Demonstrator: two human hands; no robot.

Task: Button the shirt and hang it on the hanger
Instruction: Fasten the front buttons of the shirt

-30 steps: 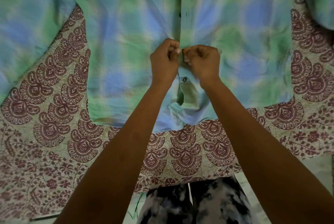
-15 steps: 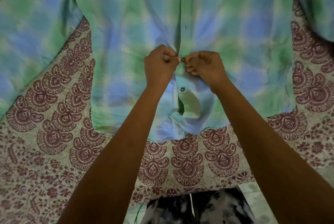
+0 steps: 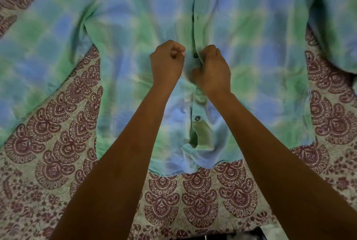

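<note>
– Fingers (image 3: 178, 54) on the left hand (image 3: 167, 63)?
– Curled tight, thumb pressed to forefinger, just left of the placket (image 3: 200, 97). Pinching cloth or not: cannot tell.
– And on the right hand (image 3: 213, 73)?
– Curled too, bunched down onto the placket, seemingly pinching its edge just below the button (image 3: 195, 55).
– Button through?
– Looks so. Sits dark and round on the overlap, in line with two more fastened above.
– Shirt (image 3: 135, 27)?
– Spread flat, front up, on the sheet (image 3: 58, 143), hem (image 3: 170, 170) nearest. No hanger in view.
– Step in hand, then?
– Buttoning, going by the row, from the collar end toward the hem. Probably finishing this one, or settling the cloth round it.
– Left to do?
– Next button (image 3: 197, 117), lying bare between the forearms, with the placket gaping open just below it. Then the hanging, not yet begun.
– Next move?
– Likely bringing both hands down toward the hem. Calls for pinching that button in one hand and finding its hole on the other edge. Worth drawing the two edges level first, to avoid skipping a hole. Soft cloth, so better held taut while pushing through.
</note>
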